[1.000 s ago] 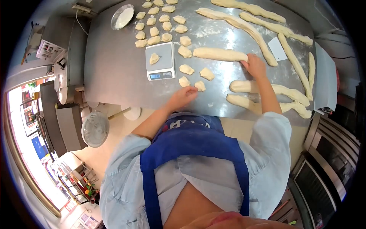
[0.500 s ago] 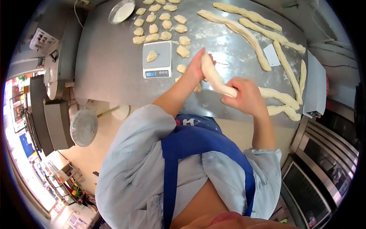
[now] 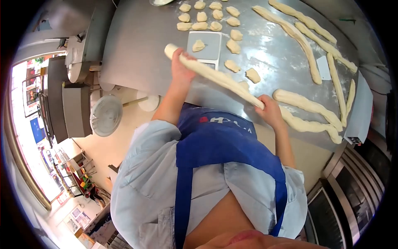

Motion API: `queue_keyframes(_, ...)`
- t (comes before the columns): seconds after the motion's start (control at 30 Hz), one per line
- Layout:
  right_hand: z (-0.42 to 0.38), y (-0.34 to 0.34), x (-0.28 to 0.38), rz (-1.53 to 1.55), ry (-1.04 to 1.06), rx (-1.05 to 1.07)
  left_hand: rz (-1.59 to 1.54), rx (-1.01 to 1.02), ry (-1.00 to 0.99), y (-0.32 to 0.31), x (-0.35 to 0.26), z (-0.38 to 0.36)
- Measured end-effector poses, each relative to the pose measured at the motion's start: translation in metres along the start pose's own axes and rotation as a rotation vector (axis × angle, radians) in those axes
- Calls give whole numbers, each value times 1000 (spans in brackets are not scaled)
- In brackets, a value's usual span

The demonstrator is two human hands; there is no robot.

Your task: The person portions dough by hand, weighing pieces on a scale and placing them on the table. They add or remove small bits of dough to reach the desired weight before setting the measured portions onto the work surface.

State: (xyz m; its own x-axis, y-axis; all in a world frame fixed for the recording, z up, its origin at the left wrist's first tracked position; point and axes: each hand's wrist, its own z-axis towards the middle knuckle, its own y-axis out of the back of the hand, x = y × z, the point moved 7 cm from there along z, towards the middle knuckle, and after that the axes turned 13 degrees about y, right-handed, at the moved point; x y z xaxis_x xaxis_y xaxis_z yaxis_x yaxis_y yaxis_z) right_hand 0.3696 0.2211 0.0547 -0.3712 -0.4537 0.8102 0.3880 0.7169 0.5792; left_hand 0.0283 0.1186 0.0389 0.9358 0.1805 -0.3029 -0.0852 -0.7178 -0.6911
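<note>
A long rope of dough (image 3: 219, 79) stretches slantwise in the air above the near edge of the table. My left hand (image 3: 182, 66) is closed around it near its upper-left end, which sticks out past the fingers. At the lower-right end, my right hand (image 3: 270, 110) grips the dough. Behind the rope stands a digital scale (image 3: 211, 39) with one small dough piece (image 3: 199, 45) on its plate; the rope partly covers the scale's display. Loose dough pieces (image 3: 253, 75) lie between the rope and the scale's right side.
Several dough pieces (image 3: 201, 16) sit in rows at the back of the steel table (image 3: 141, 54). Long dough ropes (image 3: 306, 103) lie to the right, near a white scraper (image 3: 323, 67). A bowl (image 3: 161, 1) shows at the top edge. A fan (image 3: 106, 115) stands left.
My hands have moved apart, my left hand going left, and the dough rope between them is now longer and straighter. The view has shifted, so the table's things appear further right.
</note>
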Motion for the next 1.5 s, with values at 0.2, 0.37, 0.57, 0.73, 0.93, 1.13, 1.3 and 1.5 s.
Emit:
queue_keyframes(0.2, 19, -73, 11, -248, 184, 76, -21, -300, -135, 120, -60, -16)
queue_keyframes(0.37, 30, -121, 32, -403, 186, 78, -68, -414, -173, 171, -112, -30)
queue_keyframes(0.57, 51, -149, 62, -529, 197, -42, -132, -269, -3, 205, -163, -36)
queue_keyframes(0.73, 89, -176, 93, -514, 162, 30, 301, 104, 458, 201, -188, -28)
queue_keyframes(0.93, 156, -192, 174, -470, 511, -123, 2023, 463, 48, 102, -87, 4)
queue_keyframes(1.13, 171, -185, 119, -514, 62, 200, 2152, 401, -147, 55, -23, -5)
queue_keyframes(1.3, 158, -178, 101, -562, -25, 259, 2222, 344, -250, 80, -24, -2)
queue_keyframes(1.5, 163, -196, 105, -496, 139, 241, 2227, 511, 36, 68, -2, 6)
